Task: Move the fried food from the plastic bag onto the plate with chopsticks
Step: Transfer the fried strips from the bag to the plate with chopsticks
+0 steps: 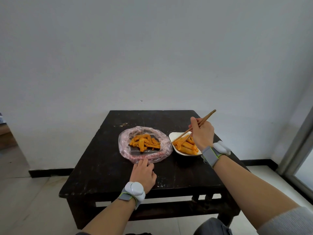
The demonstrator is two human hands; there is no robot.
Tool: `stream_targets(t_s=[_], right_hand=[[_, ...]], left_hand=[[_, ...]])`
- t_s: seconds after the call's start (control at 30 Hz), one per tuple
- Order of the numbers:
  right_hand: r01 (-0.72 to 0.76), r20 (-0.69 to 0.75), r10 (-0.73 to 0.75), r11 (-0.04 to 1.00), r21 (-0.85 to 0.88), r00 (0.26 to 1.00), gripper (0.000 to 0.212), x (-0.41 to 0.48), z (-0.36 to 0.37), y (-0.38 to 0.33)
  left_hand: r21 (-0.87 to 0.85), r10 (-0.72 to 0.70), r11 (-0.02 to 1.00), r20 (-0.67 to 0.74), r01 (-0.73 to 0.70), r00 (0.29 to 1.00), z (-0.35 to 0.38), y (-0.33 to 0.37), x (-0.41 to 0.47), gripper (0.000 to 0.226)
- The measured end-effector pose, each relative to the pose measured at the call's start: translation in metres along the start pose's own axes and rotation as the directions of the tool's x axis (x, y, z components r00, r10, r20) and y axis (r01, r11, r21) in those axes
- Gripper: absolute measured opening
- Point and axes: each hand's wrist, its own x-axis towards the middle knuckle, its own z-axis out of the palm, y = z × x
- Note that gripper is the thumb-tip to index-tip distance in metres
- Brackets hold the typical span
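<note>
A clear plastic bag lies rolled open on the dark table, with several orange fried strips piled in its middle. To its right stands a white plate holding more fried strips. My right hand grips a pair of wooden chopsticks above the plate; their tips point down-left to the strips at the plate's left edge. Whether the tips hold a strip is unclear. My left hand rests at the bag's near rim, fingertips touching the rolled plastic.
The small dark wooden table stands against a pale wall, its front edge close to me. Tiled floor lies on both sides. A window or door frame rises at the far right. Both my wrists wear grey bands with white devices.
</note>
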Motion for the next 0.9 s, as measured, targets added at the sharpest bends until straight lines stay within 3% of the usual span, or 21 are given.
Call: stream_targets(t_s=[0.3,0.5,0.63,0.9], right_hand=[[-0.049,-0.043,0.063,0.962,0.268,0.997,0.046,-0.007,0.011,-0.020],[-0.177,0.019,0.185,0.900,0.398,0.983,0.032,-0.008,0.028,-0.006],[-0.314,0.108,0.297,0.847,0.429,0.949,0.026,-0.012,0.053,0.011],[-0.439,0.119,0.438,0.764,0.473,0.891,0.027,-0.014,0.094,0.028]], left_hand=[[-0.008,-0.015,1.000,-0.017,0.015,1.000,-0.004,-0.011,-0.001,0.025],[-0.010,-0.039,0.999,-0.006,0.039,0.999,-0.002,-0.015,-0.003,0.029],[-0.016,-0.057,0.998,-0.027,0.057,0.998,0.004,-0.020,-0.006,0.030],[-0.033,-0.043,0.999,-0.053,0.041,0.998,0.003,-0.017,-0.008,0.032]])
